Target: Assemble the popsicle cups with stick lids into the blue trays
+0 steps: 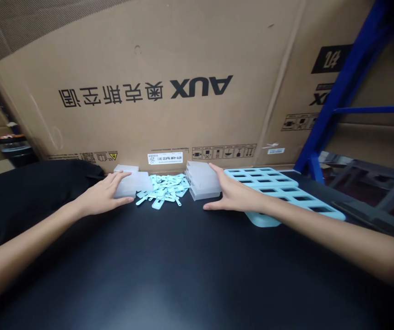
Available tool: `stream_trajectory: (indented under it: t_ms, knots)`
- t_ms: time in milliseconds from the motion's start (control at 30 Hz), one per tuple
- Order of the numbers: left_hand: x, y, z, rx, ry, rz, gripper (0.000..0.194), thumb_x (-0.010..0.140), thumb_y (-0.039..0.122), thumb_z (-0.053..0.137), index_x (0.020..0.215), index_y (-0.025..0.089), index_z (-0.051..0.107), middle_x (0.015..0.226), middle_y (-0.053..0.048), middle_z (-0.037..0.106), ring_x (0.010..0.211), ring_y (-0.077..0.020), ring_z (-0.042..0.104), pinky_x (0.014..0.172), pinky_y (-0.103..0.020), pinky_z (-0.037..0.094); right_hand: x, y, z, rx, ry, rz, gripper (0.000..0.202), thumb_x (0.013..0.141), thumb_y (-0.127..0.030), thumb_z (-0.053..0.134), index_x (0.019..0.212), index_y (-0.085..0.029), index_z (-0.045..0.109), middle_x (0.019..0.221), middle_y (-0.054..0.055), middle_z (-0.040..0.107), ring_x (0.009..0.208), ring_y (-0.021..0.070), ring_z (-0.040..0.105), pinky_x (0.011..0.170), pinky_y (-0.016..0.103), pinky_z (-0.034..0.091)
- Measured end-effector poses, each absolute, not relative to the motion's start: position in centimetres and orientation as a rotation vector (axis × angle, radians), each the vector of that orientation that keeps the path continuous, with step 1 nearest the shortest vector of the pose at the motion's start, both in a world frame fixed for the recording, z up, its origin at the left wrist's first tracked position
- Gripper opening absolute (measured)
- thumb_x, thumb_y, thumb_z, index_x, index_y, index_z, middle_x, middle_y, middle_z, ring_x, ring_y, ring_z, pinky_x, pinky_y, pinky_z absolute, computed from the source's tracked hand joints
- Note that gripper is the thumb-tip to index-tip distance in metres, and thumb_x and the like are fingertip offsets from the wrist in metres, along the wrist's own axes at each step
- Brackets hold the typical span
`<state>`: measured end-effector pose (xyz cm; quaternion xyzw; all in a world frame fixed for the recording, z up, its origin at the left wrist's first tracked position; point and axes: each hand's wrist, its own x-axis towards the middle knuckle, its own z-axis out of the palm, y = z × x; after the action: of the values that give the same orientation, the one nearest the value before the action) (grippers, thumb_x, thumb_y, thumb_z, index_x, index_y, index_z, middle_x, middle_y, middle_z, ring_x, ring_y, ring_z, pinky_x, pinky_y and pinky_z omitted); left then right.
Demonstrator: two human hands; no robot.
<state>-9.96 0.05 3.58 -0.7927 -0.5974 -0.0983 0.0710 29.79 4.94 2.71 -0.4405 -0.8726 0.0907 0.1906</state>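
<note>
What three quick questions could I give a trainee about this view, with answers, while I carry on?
1. Open: what lies between the left and right plastic boxes?
2. True or false: the big letters AUX on the cardboard stand upright.
3. Fill in: of the person's two hands, the blue tray with holes is nearer the ____ one.

Key:
1. A pile of small blue pieces.
2. False; they are upside down.
3. Right: the right hand is next to it.
</note>
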Motion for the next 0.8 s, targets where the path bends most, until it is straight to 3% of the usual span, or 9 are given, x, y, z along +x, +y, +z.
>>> stream_trajectory:
  t_ms: [133, 333, 500, 633, 800]
  knots:
    - [-8.3, 0.4, 3.3, -2.398, -1.786, -0.265, 0.077, 0.084, 0.069, 0.039, 0.146, 0.026, 0.023, 0.153, -0.011, 0.028, 0.137, -0.0333, 0.034, 0.109, -0.049, 0.032, 29.0, 5.8, 2.6, -1.206, -2.493, 0.220, 0.113, 0.068, -0.070, 0.059, 0.152, -0.016, 0.007, 0.157, 0.016, 0.012, 0.141, 0.0343, 0.020, 0.114, 0.050, 0.028]
    - [-5.9, 0.8, 3.1, -2.467, -1.730, -0.425, 0.070, 0.085, 0.060, 0.044, 0.141, 0.021, 0.029, 0.153, -0.011, 0.029, 0.138, -0.0311, 0.033, 0.110, -0.046, 0.032, 27.9, 6.6, 2.5, -1.235, -2.493, 0.065, 0.090, 0.070, -0.067, 0.059, 0.140, -0.015, 0.036, 0.156, 0.017, 0.009, 0.133, 0.0393, 0.035, 0.108, 0.051, 0.036]
    - [-4.1, 1.2, 2.8, -2.530, -1.597, -0.478, 0.063, 0.079, 0.043, 0.054, 0.135, 0.019, 0.036, 0.150, -0.015, 0.032, 0.139, -0.0335, 0.028, 0.111, -0.053, 0.028, 25.8, 5.5, 2.9, -1.150, -2.533, -0.084, 0.079, 0.078, -0.057, 0.055, 0.139, -0.012, 0.035, 0.154, 0.021, 0.012, 0.135, 0.0394, 0.032, 0.106, 0.053, 0.037]
    - [-4.7, 1.5, 3.6, -2.600, -1.560, -0.590, 0.063, 0.075, 0.035, 0.056, 0.133, 0.021, 0.038, 0.152, -0.011, 0.030, 0.142, -0.0343, 0.021, 0.112, -0.055, 0.025, 23.9, 4.9, 3.2, -1.143, -2.551, -0.160, 0.070, 0.080, -0.046, 0.054, 0.137, -0.010, 0.037, 0.154, 0.022, 0.013, 0.135, 0.0419, 0.030, 0.100, 0.058, 0.041]
    - [-8.8, 2.8, 4.7, -2.047, -1.901, -1.014, 0.054, 0.082, 0.044, 0.048, 0.128, 0.016, 0.045, 0.136, -0.015, 0.049, 0.130, -0.0342, 0.042, 0.108, -0.053, 0.032, 21.6, 4.8, 3.9, -1.137, -2.636, -0.256, 0.064, 0.076, -0.021, 0.052, 0.136, -0.007, 0.038, 0.154, 0.023, 0.014, 0.128, 0.0429, 0.039, 0.093, 0.055, 0.046]
